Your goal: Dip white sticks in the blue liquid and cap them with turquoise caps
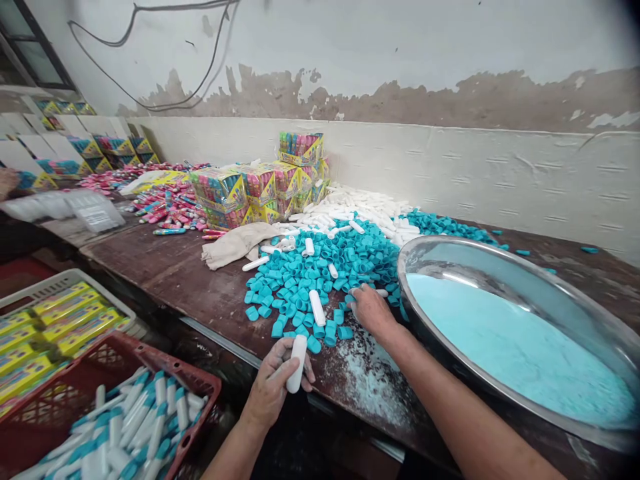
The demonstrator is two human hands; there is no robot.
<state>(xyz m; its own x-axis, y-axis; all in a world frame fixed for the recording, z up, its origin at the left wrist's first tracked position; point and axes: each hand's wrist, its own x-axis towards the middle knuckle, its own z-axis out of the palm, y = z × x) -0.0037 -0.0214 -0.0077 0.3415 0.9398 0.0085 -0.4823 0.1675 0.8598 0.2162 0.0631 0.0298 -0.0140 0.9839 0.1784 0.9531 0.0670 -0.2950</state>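
Observation:
My left hand (283, 373) is closed around a white plastic tube (297, 363), held upright and slightly tilted just off the table's front edge. My right hand (369, 308) reaches to the right edge of a heap of teal caps (300, 280), its fingers bent down among them. What those fingers hold, if anything, is hidden. Several white tubes lie on the caps, one of them (317, 308) between my two hands. Beside my right forearm stands a large metal basin (500, 263) with light blue powder (500, 340) in it. Spilled powder (375, 380) dusts the table below my right hand.
Behind the caps lies a pile of white tubes (350, 203), beside packed display boxes (265, 190). A cloth glove (237, 245) rests left of the caps. A red crate (203, 373) of capped tubes stands lower left. Another person's hand (7, 181) shows at the far left.

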